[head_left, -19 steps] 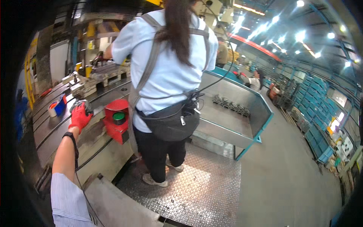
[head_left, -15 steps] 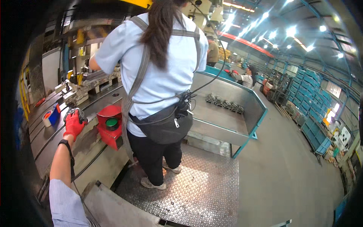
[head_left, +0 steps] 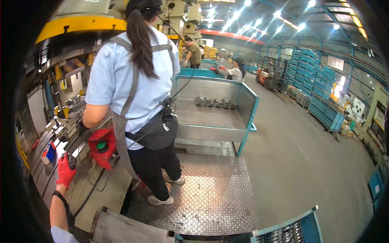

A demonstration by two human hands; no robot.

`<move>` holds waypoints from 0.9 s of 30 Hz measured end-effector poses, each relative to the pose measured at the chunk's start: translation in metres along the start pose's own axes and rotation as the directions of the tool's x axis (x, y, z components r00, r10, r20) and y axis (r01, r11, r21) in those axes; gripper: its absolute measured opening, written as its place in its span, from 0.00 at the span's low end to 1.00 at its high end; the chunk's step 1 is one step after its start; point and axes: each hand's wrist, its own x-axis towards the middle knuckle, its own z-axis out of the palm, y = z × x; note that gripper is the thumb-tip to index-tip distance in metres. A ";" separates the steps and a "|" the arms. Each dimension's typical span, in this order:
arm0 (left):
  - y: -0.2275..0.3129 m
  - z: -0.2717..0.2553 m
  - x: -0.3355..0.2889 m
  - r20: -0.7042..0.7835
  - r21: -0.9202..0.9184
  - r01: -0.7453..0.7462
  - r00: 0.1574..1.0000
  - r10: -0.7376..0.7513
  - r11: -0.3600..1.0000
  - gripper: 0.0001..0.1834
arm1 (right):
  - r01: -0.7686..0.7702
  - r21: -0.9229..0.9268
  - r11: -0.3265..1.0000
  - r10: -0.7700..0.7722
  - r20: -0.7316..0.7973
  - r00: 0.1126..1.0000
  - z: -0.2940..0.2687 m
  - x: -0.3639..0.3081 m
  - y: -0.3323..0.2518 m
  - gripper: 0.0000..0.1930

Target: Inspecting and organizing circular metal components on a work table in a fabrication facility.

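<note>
My left hand (head_left: 65,174), in a red glove, reaches up at the lower left beside the press bed. Its fingers are closed round a dark rounded object (head_left: 72,162) whose kind I cannot make out. Near it on the bed lie a white-and-orange roll (head_left: 45,156) and a small blue item (head_left: 51,150). To the right of the hand is a red button box (head_left: 97,157) with a green button (head_left: 101,146). My right hand is not in view.
A co-worker (head_left: 121,77) in a light blue shirt stands at the press, an arm toward its bed. Behind is a blue-edged metal bin (head_left: 214,131) with curved metal parts (head_left: 216,103). Another bin of parts (head_left: 316,227) stands near me. Tread plate (head_left: 206,194) covers the floor here.
The view has swung right, so most things sit further left. My left hand still grips the dark object. The co-worker's arm has lowered toward the bed, and the near parts bin has come into view.
</note>
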 end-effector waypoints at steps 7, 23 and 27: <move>-0.016 -0.057 -0.047 0.001 -0.705 0.163 0.973 -0.229 0.690 0.32 | -0.223 0.193 0.956 0.226 0.004 0.974 0.019 0.004 0.005 0.14; 0.183 -0.154 -0.350 0.899 -0.428 0.879 0.388 -0.205 -0.212 0.22 | 0.100 0.256 0.962 -0.122 0.073 0.990 0.039 0.025 0.010 0.17; 0.201 -0.153 -0.417 0.976 -0.219 0.890 0.203 -0.081 -0.400 0.21 | 0.269 0.145 0.952 -0.291 0.164 0.943 0.005 0.021 -0.051 0.15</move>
